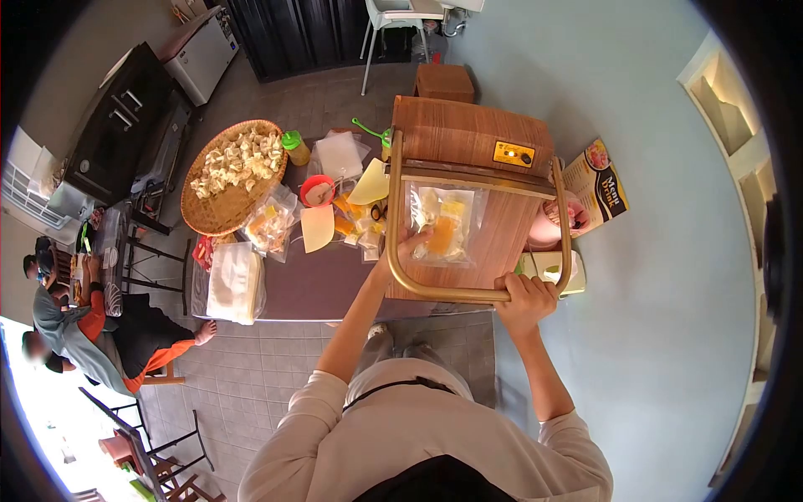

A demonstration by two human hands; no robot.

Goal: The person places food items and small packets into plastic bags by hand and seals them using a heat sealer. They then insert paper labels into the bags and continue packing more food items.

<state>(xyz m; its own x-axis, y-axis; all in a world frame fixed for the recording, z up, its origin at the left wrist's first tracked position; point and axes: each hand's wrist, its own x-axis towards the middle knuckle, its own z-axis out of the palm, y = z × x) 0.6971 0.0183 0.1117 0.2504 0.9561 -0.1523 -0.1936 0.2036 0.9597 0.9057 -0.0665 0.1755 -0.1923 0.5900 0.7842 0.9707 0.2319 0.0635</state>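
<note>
A wooden-cased sealing machine (477, 134) with a gold bar handle (452, 293) stands on the table. Lying on its wood-grain surface is a clear plastic bag (468, 201) holding pale pieces and a yellow-orange packet (443, 238). My left hand (410, 248) reaches across the handle to the bag's left edge, thumb over the plastic; its other fingers are partly hidden. Closed around the front right corner of the gold bar is my right hand (526, 302).
Left on the table (335, 284) are a woven tray (213, 213) of pale pieces, filled bags (272, 222), a stack of flat bags (234, 280), a red bowl (317, 191) and a green-lidded jar (295, 147). A menu board (598, 188) leans right. A person (100, 335) sits far left.
</note>
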